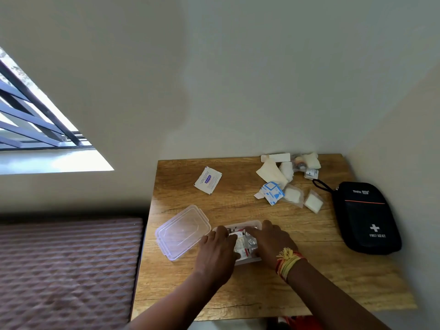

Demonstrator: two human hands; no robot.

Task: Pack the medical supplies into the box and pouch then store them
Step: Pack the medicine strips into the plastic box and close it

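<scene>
A: What could go wrong?

B: The lid (pixel 182 232) lies at nine o'clock of the clear box (pixel 247 225), just beside it; a nudge from the left hand (pixel 217 252) could push it off the desk (pixel 238 206) edge. Both hands press packets down inside the box; overfilled, it may not close.

A: Their grip?

B: Fingers flat, loosely spread. Whether the right hand (pixel 271 244) pinches anything, I cannot tell. Box contents are blurred. Supplies (pixel 285 179) at one o'clock, pouch (pixel 366 217) at three, unpacked.

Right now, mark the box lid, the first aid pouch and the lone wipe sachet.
box lid (pixel 182 232), head view, centre of the clear panel
first aid pouch (pixel 367 217), head view, middle of the black front
wipe sachet (pixel 208 180), head view, centre of the white packet
</scene>
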